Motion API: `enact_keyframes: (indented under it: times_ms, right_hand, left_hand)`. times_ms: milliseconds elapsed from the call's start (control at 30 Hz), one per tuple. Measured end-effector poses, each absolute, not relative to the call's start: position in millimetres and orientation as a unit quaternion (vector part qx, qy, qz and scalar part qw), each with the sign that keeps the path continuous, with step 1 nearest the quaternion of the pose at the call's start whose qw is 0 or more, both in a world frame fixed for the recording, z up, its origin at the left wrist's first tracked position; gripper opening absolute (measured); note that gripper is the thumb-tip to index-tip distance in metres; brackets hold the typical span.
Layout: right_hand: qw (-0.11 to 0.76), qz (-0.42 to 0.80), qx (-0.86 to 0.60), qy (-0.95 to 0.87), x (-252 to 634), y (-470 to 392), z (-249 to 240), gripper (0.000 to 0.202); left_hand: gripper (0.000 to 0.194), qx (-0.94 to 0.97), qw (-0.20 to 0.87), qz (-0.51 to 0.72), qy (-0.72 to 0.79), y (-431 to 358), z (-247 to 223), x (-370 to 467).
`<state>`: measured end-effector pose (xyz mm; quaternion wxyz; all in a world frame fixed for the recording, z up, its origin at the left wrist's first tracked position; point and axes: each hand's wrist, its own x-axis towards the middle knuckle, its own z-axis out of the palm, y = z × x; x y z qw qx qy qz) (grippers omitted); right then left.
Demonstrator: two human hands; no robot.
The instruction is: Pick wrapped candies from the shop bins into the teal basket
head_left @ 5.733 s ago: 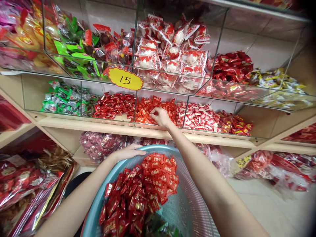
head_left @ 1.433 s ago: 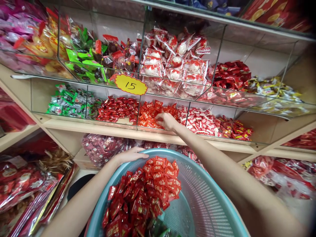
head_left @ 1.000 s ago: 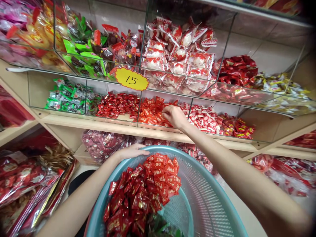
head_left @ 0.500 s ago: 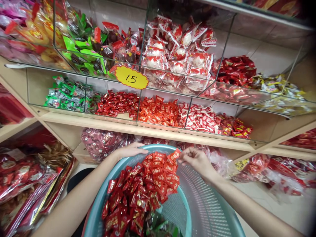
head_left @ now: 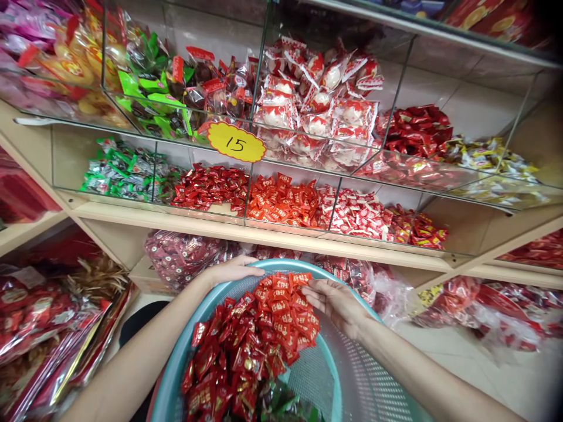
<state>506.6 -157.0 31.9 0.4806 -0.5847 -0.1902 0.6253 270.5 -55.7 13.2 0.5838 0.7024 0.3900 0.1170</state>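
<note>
A teal mesh basket (head_left: 328,357) is low in the view, holding dark red wrapped candies (head_left: 246,357), brighter orange-red candies (head_left: 292,316) and some green-wrapped pieces (head_left: 284,401) near the bottom. My left hand (head_left: 235,268) is closed on the basket's far-left rim, its fingers resting over the edge. At the upper right of the pile, my right hand (head_left: 332,300) has its fingertips against an orange-red candy (head_left: 300,280), pinched between them.
Ahead stands a glass-fronted shelf (head_left: 272,228) with compartments of wrapped candies and a yellow price tag (head_left: 236,142) marked 15. Bagged goods (head_left: 180,258) lie beneath it. Red and gold packages (head_left: 35,310) are at the left.
My right hand has moved slightly left and down over the pile, with the orange-red candy at its fingertips. My left hand stays on the rim.
</note>
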Motion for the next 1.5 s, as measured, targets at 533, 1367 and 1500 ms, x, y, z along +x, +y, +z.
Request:
enact_keyframes:
  times_ms: [533, 1367, 1500]
  right_hand:
    - [0.512, 0.599, -0.575, -0.219, 503.3, -162.1, 22.3, 0.01]
    - [0.373, 0.064, -0.545, -0.748, 499.6, -59.2, 106.2, 0.02]
    - [0.237, -0.053, -0.577, -0.78, 491.9, -4.8, 105.2, 0.021]
  left_hand:
    - [0.037, 0.688, 0.599, 0.124, 0.391, -57.8, 16.0, 270.9]
    - [0.037, 0.66, 0.637, 0.13, 0.376, -55.1, 8.4, 271.4]
    - [0.039, 0.66, 0.635, 0.126, 0.381, -54.4, 9.1, 270.9]
